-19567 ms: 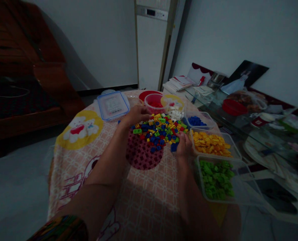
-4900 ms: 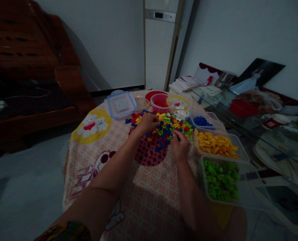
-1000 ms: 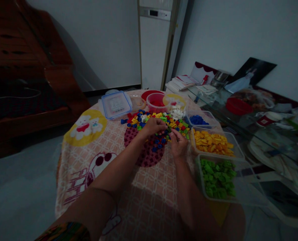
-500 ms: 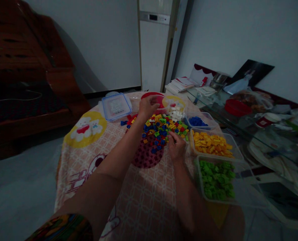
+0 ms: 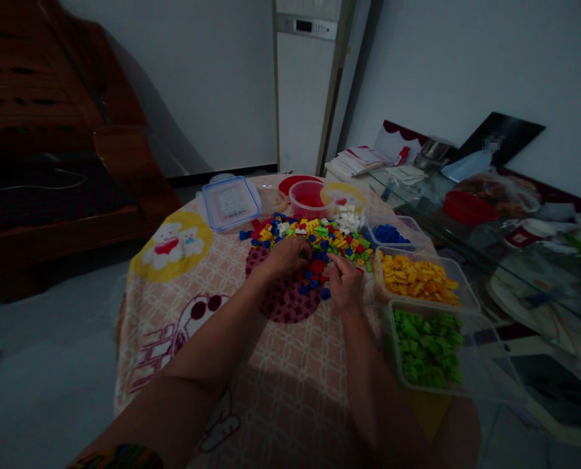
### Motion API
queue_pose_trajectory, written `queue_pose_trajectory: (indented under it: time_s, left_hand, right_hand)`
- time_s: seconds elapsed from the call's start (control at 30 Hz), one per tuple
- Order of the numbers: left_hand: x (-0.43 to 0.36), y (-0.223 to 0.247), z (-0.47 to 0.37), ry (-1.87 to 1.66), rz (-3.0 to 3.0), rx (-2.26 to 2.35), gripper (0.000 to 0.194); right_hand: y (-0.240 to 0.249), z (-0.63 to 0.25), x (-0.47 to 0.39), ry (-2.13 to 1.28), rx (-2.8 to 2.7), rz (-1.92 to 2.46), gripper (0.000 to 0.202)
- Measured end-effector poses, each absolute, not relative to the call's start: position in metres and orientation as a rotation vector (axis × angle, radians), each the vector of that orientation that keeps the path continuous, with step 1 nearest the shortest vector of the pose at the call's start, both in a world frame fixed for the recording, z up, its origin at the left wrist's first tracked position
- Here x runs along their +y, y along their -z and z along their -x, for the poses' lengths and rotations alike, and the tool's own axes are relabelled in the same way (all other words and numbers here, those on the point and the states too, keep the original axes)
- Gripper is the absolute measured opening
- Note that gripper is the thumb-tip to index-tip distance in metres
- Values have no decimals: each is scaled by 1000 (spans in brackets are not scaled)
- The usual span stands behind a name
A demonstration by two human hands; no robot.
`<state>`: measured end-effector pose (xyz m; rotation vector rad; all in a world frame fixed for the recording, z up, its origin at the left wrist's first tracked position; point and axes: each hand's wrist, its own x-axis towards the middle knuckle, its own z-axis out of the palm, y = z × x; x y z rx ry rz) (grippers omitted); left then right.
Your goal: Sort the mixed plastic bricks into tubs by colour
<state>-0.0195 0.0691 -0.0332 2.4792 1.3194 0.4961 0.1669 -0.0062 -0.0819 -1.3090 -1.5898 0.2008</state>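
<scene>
A mixed pile of small plastic building bricks (image 5: 314, 228) in yellow, blue, red, green and white lies mid-table. My left hand (image 5: 288, 255) is at the near edge of the pile, fingers curled down and together; whatever is between the tips is hidden. On the pile's near right side, my right hand (image 5: 345, 280) has its thumb and index finger close together by loose blue and red bricks; I cannot make out what they pinch. Behind the pile stands a round clear tub (image 5: 311, 207) with red bricks inside. White bricks (image 5: 348, 219) are heaped at its right.
Along the right edge stand clear boxes of blue bricks (image 5: 391, 234), yellow bricks (image 5: 417, 279) and green bricks (image 5: 427, 348). A blue-rimmed lid (image 5: 232, 203) lies at the back left. A cluttered glass table (image 5: 437, 215) adjoins on the right.
My left hand has come back from above the round red tub, down to the near edge of the brick pile. My right hand has stayed almost in place. The view has shifted slightly.
</scene>
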Motion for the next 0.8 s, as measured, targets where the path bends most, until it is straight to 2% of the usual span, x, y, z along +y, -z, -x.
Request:
queue_pose_trajectory:
  time_s: [0.33,0.6,0.8]
  left_hand:
    - [70,23,36,-465,-2539,1341,23]
    - [61,28,17,-248,-2559,1263,25]
    - [55,29,10,-193,-2580,1430,20]
  right_hand:
    - [84,-166,-3,-168,-1458,1328,33]
    - [82,-165,-4,-204,-1445,1351,32]
    - [82,-165,-5,-191,-1456,1351,31]
